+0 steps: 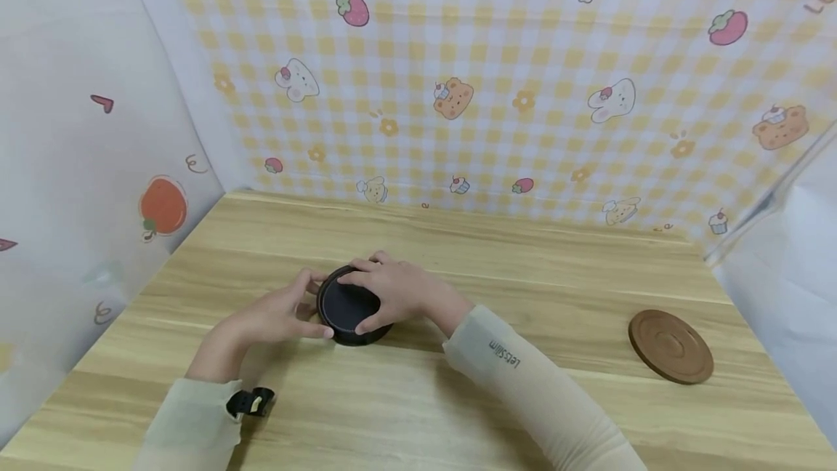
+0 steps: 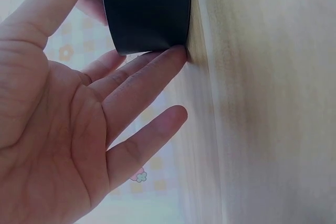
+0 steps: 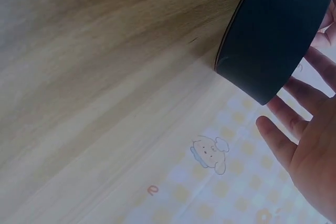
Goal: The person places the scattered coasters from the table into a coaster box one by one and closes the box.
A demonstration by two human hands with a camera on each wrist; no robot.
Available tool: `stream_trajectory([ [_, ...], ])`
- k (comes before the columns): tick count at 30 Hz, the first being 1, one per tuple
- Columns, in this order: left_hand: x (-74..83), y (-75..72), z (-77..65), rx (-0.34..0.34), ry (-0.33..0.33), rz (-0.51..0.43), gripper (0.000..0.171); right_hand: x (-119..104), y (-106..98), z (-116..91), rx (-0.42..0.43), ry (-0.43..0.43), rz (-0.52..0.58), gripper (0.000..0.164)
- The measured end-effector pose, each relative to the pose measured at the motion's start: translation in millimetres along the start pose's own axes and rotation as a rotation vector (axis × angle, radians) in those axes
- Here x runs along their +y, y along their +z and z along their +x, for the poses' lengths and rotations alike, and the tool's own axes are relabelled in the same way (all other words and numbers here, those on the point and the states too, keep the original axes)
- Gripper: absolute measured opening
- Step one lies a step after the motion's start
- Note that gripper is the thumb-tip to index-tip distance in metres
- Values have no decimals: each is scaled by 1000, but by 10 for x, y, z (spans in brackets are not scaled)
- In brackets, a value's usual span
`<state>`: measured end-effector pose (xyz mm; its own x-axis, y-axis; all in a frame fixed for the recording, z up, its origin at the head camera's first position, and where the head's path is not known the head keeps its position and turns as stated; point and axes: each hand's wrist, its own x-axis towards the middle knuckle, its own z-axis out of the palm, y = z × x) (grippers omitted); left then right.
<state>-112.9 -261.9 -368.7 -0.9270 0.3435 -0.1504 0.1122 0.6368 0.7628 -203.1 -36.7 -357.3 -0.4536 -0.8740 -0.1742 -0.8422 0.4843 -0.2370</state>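
A round black box [image 1: 348,309] with a stitched rim stands on the wooden table, left of its middle. My left hand [image 1: 277,315] holds it from the left, thumb at the near edge and fingers at the side. In the left wrist view, fingertips touch the lower part of the smooth black wall, while the little finger stays apart from it. From the right, my right hand [image 1: 402,289] spans the top, with the thumb near the front rim and fingers at the far rim. The right wrist view shows the box's side wall [image 3: 273,35] beside the fingers. The box's inside is hidden.
A brown round wooden coaster [image 1: 670,346] with a ringed centre lies at the right of the table [image 1: 405,413]. A yellow checked cloth [image 1: 405,129] hangs behind the table. White cloths hang at the left [image 1: 78,129] and right sides.
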Motion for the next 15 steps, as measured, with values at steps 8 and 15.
stream_trajectory([
  [8, 22, -20, 1, 11, -11, 21, 79, 158, -4, -126, 9, -3, 57, 82],
  [15, 24, -10, -1, 2, -17, 5, 79, 366, -83, -417, 96, -8, 140, 76],
])
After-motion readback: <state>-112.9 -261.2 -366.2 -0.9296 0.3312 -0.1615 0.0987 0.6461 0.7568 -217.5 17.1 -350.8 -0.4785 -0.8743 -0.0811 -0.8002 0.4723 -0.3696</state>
